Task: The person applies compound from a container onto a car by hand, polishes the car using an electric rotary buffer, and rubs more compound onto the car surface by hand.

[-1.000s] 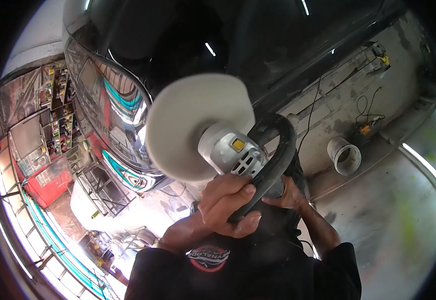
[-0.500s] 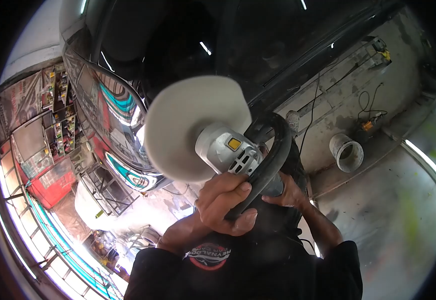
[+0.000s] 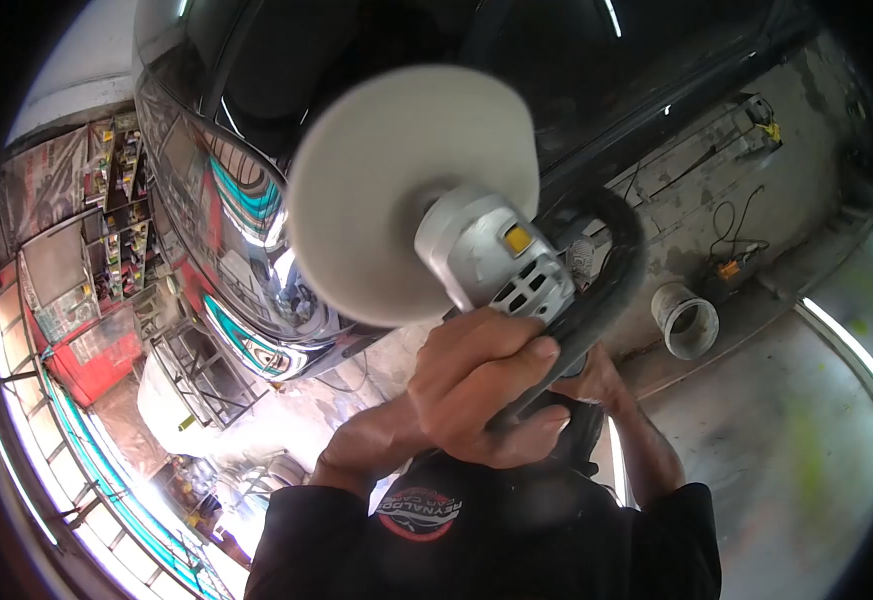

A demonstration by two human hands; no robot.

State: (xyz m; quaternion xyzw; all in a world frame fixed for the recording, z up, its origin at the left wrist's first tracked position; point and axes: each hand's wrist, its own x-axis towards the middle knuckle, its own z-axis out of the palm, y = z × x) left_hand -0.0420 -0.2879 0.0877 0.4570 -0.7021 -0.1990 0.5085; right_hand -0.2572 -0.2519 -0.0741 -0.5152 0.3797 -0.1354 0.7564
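Our left hand [image 3: 482, 385] wraps the handle [image 3: 625, 265], our right hand [image 3: 599, 382] sits behind it, grip unclear, and the polisher [image 3: 487, 255] has risen, seemingly off the car [image 3: 627, 65].

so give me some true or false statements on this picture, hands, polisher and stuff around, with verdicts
1. The left hand grips the dark curved handle of the polisher. True.
2. The round pad is bright red. False: it is off-white.
3. A bucket shows to the right of the polisher in the picture. True.
4. The right hand is in full view. False: it is partly hidden behind the handle.
5. The car is white. False: it is dark and glossy.
6. The polisher's silver head carries a small yellow patch. True.
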